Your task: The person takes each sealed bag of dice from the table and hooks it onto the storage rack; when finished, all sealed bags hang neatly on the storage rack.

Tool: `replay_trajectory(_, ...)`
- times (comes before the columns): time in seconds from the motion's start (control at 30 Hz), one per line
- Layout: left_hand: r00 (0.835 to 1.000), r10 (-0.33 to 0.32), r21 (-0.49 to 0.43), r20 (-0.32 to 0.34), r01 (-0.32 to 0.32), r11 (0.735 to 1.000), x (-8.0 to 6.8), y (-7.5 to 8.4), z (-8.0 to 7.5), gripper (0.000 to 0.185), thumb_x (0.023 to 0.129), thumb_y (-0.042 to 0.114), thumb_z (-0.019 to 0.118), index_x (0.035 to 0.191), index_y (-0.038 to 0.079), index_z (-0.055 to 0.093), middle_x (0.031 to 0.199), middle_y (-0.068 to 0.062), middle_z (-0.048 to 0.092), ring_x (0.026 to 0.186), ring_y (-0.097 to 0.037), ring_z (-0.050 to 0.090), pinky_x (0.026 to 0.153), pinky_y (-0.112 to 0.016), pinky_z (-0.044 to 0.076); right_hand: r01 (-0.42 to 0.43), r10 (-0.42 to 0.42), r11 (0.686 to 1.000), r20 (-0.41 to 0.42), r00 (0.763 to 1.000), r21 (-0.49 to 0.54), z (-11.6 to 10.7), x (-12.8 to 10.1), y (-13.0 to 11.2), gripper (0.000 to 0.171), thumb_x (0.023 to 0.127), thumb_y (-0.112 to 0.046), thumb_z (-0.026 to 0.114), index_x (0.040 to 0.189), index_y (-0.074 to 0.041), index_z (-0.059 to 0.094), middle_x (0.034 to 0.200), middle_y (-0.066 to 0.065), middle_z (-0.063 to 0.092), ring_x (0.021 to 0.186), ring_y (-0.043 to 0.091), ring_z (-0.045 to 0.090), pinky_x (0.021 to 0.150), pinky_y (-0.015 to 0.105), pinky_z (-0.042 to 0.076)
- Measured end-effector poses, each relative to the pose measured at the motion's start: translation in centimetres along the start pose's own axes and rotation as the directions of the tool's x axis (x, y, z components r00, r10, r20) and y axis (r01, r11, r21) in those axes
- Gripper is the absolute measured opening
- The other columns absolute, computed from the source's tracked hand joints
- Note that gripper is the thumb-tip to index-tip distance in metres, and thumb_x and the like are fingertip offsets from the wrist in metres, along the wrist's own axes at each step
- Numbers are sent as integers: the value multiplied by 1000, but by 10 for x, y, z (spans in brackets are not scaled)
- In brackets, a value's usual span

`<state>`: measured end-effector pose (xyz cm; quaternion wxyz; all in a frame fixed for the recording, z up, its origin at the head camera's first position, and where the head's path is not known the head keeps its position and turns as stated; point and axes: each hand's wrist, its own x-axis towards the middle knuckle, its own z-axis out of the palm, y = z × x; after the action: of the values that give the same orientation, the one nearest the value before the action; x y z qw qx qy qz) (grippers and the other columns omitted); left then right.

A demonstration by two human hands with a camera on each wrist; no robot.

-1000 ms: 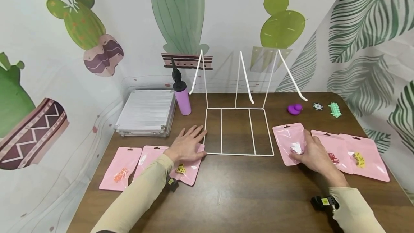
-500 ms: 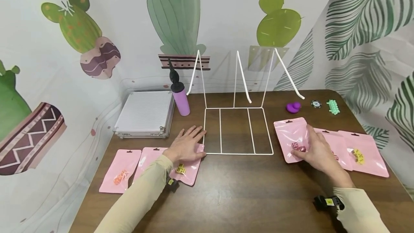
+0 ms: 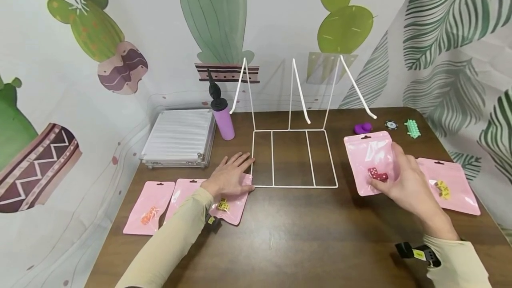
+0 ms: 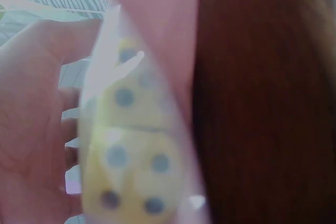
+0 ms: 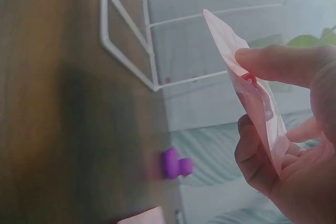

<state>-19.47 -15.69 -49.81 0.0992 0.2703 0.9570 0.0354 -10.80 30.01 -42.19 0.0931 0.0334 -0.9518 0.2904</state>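
One pouch (image 3: 370,161) w/ red dice has come up off the bench (image 3: 304,239) since a sec ago: head view shows the right hand (image 3: 406,186) pinching its lower right part, holding it tilted in the air near the right edge of the wire rack (image 3: 294,159). Its neighbour that lay partly under it isn't visible now, prob. hidden behind hand and pouch; the pouch w/ yellow dice (image 3: 450,186) lies alone by the bench's right edge. Left hand (image 3: 230,177) hasn't moved, fingers flat on another pouch (image 3: 230,203) at the rack's front-left corner.

Left wrist view: blurred close-up, yellow dice (image 4: 131,156) through film, palm beside.

Right wrist view: thumb and fingers (image 5: 273,66) clamp the pouch edge-on, rack beyond, purple toy (image 5: 176,163) on bench below. So pick-up looks done, placing not yet.
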Motion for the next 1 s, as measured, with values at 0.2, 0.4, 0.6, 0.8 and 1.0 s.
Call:
replay_trajectory(0.2,1000,11,-13,-11,-11,1000,1,-1,3,93,81,69,58,155,23,27,163,-2,21,150,-28,17,116,-60,20,32,-34,999,-61,998,-23,-16,-3,-16,116,64,-26,91,153,-4,21,94,22,44,80,30,39,54,30,29)
replay_trajectory(0.4,1000,13,-25,-16,-13,1000,0,-2,3,92,81,69,58,155,23,27,163,-3,21,150,-27,17,116,-60,19,66,-67,998,-140,988,-15,-30,-10,-32,112,61,-21,92,152,-8,27,91,18,44,81,23,36,56,28,27)
replay_trajectory(0.6,1000,7,-36,-6,-7,999,-1,-3,3,93,81,69,58,155,24,27,163,-3,21,150,-28,16,117,-60,19,79,-75,997,-199,977,14,-41,-14,-44,112,59,-17,93,152,-16,31,94,14,46,84,8,32,60,24,26)
replay_trajectory(0.8,1000,7,-38,0,-7,999,-1,-4,3,93,81,69,58,155,24,26,163,-2,20,151,-28,15,117,-60,18,118,-106,993,-261,960,32,-48,-20,-51,115,53,-10,93,151,-13,34,99,20,50,89,8,33,66,26,24)
replay_trajectory(1.0,1000,22,-46,-9,-23,999,0,-3,1,93,81,68,59,155,23,27,163,-4,21,150,-29,17,117,-61,17,121,-108,992,-305,946,23,-55,-28,-59,115,51,-9,93,151,-13,35,92,11,50,88,1,34,69,28,24)
